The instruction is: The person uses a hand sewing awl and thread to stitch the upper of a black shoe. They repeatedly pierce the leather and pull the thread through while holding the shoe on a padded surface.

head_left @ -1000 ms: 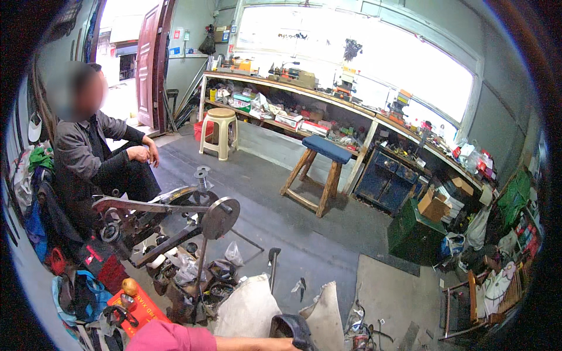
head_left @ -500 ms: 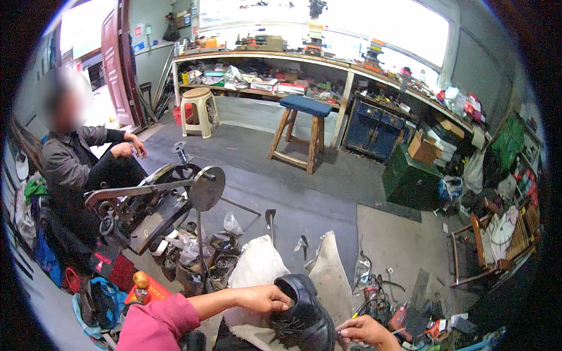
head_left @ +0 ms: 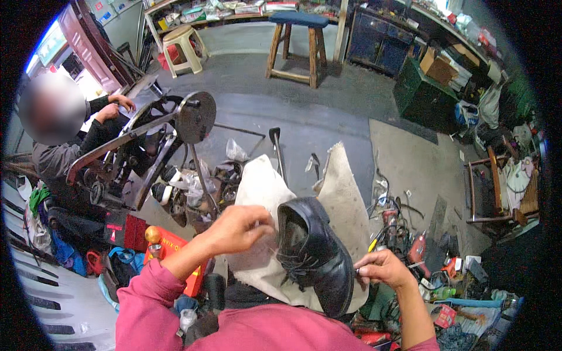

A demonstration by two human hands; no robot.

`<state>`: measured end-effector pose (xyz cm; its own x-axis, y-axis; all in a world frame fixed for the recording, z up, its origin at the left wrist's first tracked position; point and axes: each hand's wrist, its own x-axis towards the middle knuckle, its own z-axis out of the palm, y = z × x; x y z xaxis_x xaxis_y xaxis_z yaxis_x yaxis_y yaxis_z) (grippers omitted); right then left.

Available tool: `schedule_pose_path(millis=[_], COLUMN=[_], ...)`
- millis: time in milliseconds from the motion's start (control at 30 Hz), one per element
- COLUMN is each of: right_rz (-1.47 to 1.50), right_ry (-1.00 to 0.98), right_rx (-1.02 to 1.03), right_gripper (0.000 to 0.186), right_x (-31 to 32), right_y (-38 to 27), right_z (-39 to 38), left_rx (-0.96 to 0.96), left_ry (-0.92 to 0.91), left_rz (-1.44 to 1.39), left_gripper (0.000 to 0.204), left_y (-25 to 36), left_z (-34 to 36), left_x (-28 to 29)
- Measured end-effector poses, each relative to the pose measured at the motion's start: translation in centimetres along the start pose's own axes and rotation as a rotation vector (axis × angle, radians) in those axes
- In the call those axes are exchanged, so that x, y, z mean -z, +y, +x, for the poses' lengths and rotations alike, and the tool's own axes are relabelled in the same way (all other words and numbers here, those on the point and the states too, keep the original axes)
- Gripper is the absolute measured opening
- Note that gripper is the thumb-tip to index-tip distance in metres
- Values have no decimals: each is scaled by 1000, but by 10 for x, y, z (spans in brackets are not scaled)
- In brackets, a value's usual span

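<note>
A black lace-up leather shoe [head_left: 328, 257] rests over my lap on a pale, worn cloth [head_left: 257, 187], its toe toward me and its opening facing up. My left hand [head_left: 243, 228] is raised just left of the shoe opening, apart from it, fingers curled in; whatever they pinch is too small to make out. At the shoe's right sole edge, my right hand [head_left: 383, 269] has thumb and forefinger pressed together on a small dark thing I cannot identify. The shoe's laces [head_left: 298, 266] hang loosely over its front.
An iron hand-cranked machine with a round wheel [head_left: 196, 117] stands front left, a seated person [head_left: 58, 134] beyond it. A blue-topped stool [head_left: 298, 20] is at the back. Tools and a red drill [head_left: 417, 248] litter the floor at right. An orange-red box [head_left: 170, 245] sits by my left forearm.
My left hand has come out of the shoe opening and moved left. My right hand stays at the sole edge. The view has tilted downward, so everything sits higher.
</note>
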<state>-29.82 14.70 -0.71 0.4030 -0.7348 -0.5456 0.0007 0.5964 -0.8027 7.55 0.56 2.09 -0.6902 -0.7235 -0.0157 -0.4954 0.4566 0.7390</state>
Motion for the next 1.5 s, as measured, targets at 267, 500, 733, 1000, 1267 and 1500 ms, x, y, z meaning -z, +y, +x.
schedule_pose_path(millis=[267,500,733,1000,1267,1500], right_rz=[35,61,0,0,46,43], right_ry=[23,31,71,115,72,23], right_rx=[-23,-18,-55,-79,-87,-54], right_gripper=[24,24,23,23,25,25], right_x=[-1,-1,-5,-3,0,-2], right_y=[1,5,3,-1,3,7], right_z=[1,1,5,10,12,11], left_rx=[-63,-187,-172,254,9,126], left_ry=[-93,-143,-254,-67,-49,-182], left_rz=[-19,56,117,-408,-1224,-599], left_gripper=[35,23,13,16,24,31], left_y=[22,11,6,14,9,-5], left_z=[-11,-4,-2,8,29,20], left_x=[-10,-15,-23,0,-44,-53])
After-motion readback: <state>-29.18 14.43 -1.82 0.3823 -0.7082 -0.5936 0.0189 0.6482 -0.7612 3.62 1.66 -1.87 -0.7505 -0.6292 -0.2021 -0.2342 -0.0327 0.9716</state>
